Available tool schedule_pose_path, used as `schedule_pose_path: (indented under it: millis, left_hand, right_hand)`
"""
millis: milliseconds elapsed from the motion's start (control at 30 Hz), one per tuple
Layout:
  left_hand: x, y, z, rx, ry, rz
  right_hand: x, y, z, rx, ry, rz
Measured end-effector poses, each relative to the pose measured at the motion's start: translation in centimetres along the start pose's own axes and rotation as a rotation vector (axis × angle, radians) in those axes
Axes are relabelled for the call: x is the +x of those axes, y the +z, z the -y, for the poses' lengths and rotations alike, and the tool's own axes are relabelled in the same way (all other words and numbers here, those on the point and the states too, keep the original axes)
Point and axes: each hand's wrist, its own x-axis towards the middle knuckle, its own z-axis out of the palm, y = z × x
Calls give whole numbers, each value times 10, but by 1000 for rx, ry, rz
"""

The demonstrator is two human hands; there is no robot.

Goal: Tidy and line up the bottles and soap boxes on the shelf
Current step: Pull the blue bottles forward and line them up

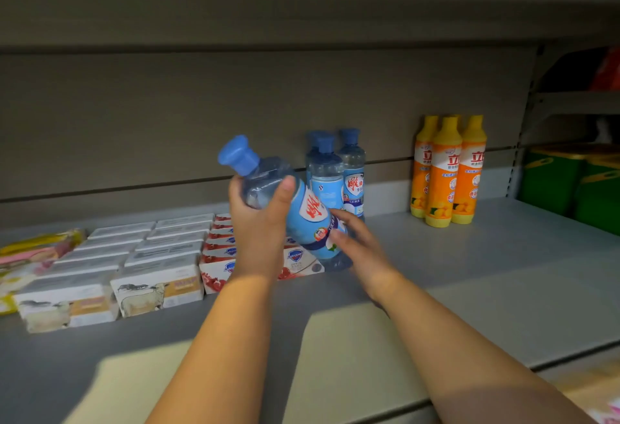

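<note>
— Left hand [260,222]?
— Clenched around the clear upper body of a blue-capped bottle [295,209], thumb across the front, fingers wrapped behind. Held off the shelf, tilted hard: cap up toward 10 o'clock, base down toward 4 o'clock.

— And the right hand [359,245]?
— Spread, fingers splayed against the lower end of the same bottle near its blue label, touching it. Supporting rather than wrapping; not closed around anything.

— Where over the shelf?
— Roughly centre of view, above the near end of the red-and-white soap boxes [221,252], base just over the grey shelf [503,272].

— Other bottles?
— Standing blue-capped bottles [335,172] just behind the held one, at about 1 o'clock from it, upright against the back panel, tightly grouped, at least three. Further along at 3 o'clock, well apart, orange dish-soap bottles [448,172] with yellow caps, upright and touching one another.

— Soap boxes?
— Two rows of white boxes with a cow picture [141,262] at 9 o'clock from the hands, running front to back, laid flat and tight together. Red-and-white row directly beside them, partly hidden by the left wrist. Pink and yellow packets [37,249] at the far 9 o'clock edge, blurred.

— Anything at the far right?
— Green tubs [570,182] with yellow lids beyond the shelf divider, at 3 o'clock.
</note>
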Motion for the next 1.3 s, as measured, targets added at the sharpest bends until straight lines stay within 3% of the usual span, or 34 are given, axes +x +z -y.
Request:
schedule_pose_path:
  millis: [233, 367, 433, 600, 700, 800, 967, 1167, 1300]
  left_hand:
    - [11, -14, -8, -246, -98, 2]
    - [15, -19, -7, -235, -110, 49]
    - [13, -15, -2, -153, -105, 97]
    - [3, -10, 21, 88, -150, 238]
    - [-1, -13, 35, 211, -153, 321]
    - [-13, -17, 58, 492, -101, 381]
    - [-33, -33, 96, 979, -153, 782]
    - [-29, -40, 106, 1194, -50, 807]
    - [-31, -40, 106, 1242, -16, 836]
  right_hand:
    - [-12, 5, 21, -319, -168, 71]
    - [-19, 13, 34, -566, -261, 80]
    - [-19, 17, 34, -678, -269, 74]
    - [-10, 6, 22, -693, -111, 103]
    - [-2, -9, 16, -646, -29, 59]
    - [6, -25, 6, -536, 38, -52]
    - [15, -54, -5, -468, 73, -215]
    - [19, -71, -25, -373, 12, -477]
    - [29, -78, -33, -362, -40, -546]
